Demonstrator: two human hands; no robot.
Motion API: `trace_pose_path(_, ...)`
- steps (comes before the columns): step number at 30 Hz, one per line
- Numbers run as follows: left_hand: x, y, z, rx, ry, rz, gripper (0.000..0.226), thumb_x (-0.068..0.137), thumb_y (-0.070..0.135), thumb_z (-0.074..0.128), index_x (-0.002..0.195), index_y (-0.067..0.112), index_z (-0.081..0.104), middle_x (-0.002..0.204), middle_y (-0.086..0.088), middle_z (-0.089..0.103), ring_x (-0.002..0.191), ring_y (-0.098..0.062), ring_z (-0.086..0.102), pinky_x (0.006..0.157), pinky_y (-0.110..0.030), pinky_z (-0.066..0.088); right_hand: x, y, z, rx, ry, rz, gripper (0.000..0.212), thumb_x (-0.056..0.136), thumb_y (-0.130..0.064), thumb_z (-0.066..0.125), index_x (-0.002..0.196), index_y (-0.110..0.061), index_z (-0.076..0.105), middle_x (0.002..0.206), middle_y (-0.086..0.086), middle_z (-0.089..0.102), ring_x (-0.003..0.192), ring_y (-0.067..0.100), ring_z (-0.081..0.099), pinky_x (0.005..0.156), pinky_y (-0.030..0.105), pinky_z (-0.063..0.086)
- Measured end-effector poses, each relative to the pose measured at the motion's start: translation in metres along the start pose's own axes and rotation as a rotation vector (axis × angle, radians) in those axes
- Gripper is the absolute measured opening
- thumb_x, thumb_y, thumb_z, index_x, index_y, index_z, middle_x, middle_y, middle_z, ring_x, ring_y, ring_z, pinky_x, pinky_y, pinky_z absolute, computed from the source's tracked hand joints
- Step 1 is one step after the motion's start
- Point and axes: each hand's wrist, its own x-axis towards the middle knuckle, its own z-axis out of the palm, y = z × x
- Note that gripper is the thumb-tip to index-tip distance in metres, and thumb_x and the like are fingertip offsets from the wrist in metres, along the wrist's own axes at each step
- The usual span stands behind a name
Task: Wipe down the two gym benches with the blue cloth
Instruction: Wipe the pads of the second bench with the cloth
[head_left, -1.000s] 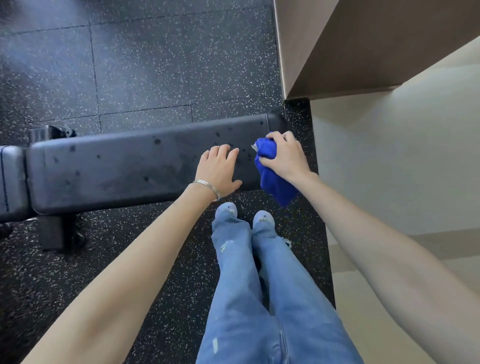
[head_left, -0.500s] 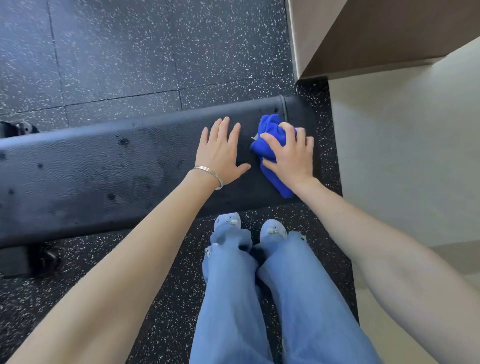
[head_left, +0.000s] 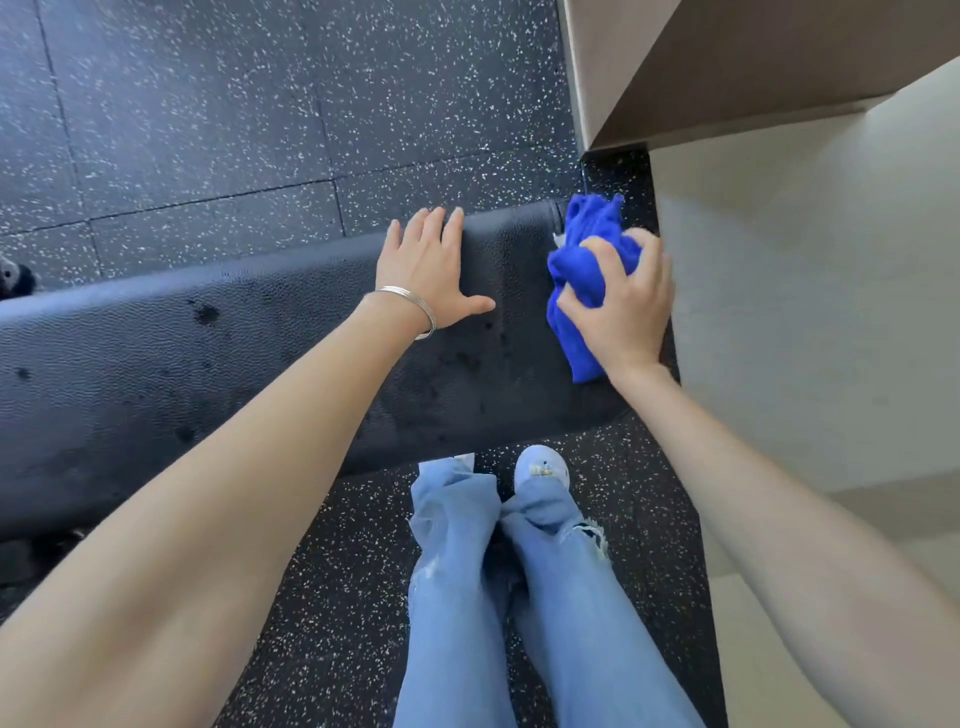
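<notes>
One bench (head_left: 218, 374) fills the view, and the wiping looks to be at its right end; the next stroke probably calls for a firm sweep leftward along the pad. The right hand (head_left: 623, 306) curls its fingers around the bunched blue cloth (head_left: 582, 260) there. The left hand (head_left: 431, 270) rests flat, fingers slightly spread.

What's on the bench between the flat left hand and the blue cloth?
Only bare black bench padding, with a few dark spots, lies between the left hand and the blue cloth, in the head view.
</notes>
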Motion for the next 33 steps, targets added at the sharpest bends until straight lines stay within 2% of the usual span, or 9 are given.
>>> trace_pose_path(3,0.0,0.005,0.003,0.012,-0.018,0.003,0.113,0.069,0.065,0.067,0.149,0.009,0.009,0.156,-0.014,0.016,0.145,-0.03,0.013,0.118,-0.05,0.013,-0.068,0.02,-0.009,-0.013,0.005,0.0,0.038,0.067,-0.029,0.068,0.102,-0.016,0.067,0.114,0.02,0.056,0.092,0.04,0.055,0.076,0.044,0.048)
trace_pose_path(5,-0.001,0.007,0.006,-0.002,-0.011,-0.011,0.113,0.069,0.061,0.07,0.149,0.01,0.009,0.157,-0.014,0.014,0.146,-0.03,0.01,0.118,-0.05,0.013,-0.075,0.019,-0.008,-0.019,-0.018,-0.012,0.037,0.066,-0.029,0.07,0.101,-0.016,0.068,0.112,0.02,0.057,0.09,0.04,0.055,0.074,0.044,0.048)
trace_pose_path(11,0.001,0.004,0.015,-0.035,0.037,-0.033,0.113,0.066,0.057,0.074,0.149,0.013,0.011,0.157,-0.011,0.015,0.146,-0.028,0.011,0.119,-0.048,0.012,0.033,-0.022,0.004,-0.047,-0.045,0.069,0.041,0.069,-0.042,0.062,0.107,-0.029,0.064,0.124,0.007,0.053,0.103,0.032,0.051,0.082,0.04,0.04)
trace_pose_path(15,0.0,0.004,0.015,-0.058,0.04,-0.05,0.113,0.065,0.058,0.075,0.15,0.016,0.012,0.157,-0.009,0.016,0.146,-0.025,0.01,0.118,-0.048,0.011,0.094,-0.03,0.011,-0.061,-0.186,0.004,0.045,0.069,-0.049,0.056,0.112,-0.034,0.06,0.125,0.002,0.051,0.106,0.03,0.05,0.085,0.039,0.038)
trace_pose_path(22,-0.023,0.009,0.014,-0.027,0.058,-0.068,0.107,0.073,0.058,0.068,0.149,0.011,0.01,0.157,-0.013,0.013,0.146,-0.029,0.008,0.117,-0.053,0.008,-0.05,0.024,-0.005,0.042,-0.008,-0.135,0.039,0.062,-0.033,0.066,0.1,-0.023,0.065,0.115,0.013,0.06,0.094,0.034,0.057,0.074,0.037,0.041)
trace_pose_path(25,-0.051,0.012,0.018,-0.091,0.088,-0.081,0.107,0.071,0.054,0.072,0.149,0.012,0.013,0.157,-0.014,0.013,0.146,-0.03,0.007,0.117,-0.053,0.007,-0.127,0.052,-0.016,0.058,-0.126,-0.142,0.05,0.061,-0.025,0.076,0.107,-0.026,0.057,0.119,0.014,0.052,0.097,0.036,0.054,0.077,0.04,0.042)
trace_pose_path(27,-0.076,0.013,0.023,-0.087,0.083,-0.085,0.109,0.068,0.053,0.075,0.149,0.013,0.015,0.157,-0.014,0.012,0.146,-0.031,0.006,0.117,-0.053,0.007,-0.158,0.064,-0.024,0.078,-0.26,-0.137,0.059,0.057,-0.016,0.086,0.109,-0.022,0.059,0.121,0.017,0.047,0.098,0.039,0.054,0.079,0.044,0.046)
trace_pose_path(29,-0.099,0.012,0.03,-0.06,0.041,-0.091,0.111,0.066,0.053,0.076,0.149,0.013,0.014,0.157,-0.015,0.01,0.146,-0.031,0.005,0.117,-0.053,0.007,-0.157,0.064,-0.03,0.12,-0.323,-0.105,0.056,0.057,-0.008,0.086,0.107,-0.016,0.064,0.12,0.021,0.05,0.099,0.042,0.054,0.081,0.048,0.047)
trace_pose_path(33,-0.128,-0.003,0.041,-0.023,0.008,-0.15,0.112,0.065,0.05,0.079,0.149,0.012,0.015,0.157,-0.016,0.009,0.146,-0.032,0.004,0.117,-0.053,0.008,-0.097,0.031,-0.036,0.231,-0.224,-0.096,0.045,0.066,-0.007,0.074,0.11,-0.01,0.065,0.12,0.024,0.05,0.104,0.042,0.053,0.088,0.049,0.046)
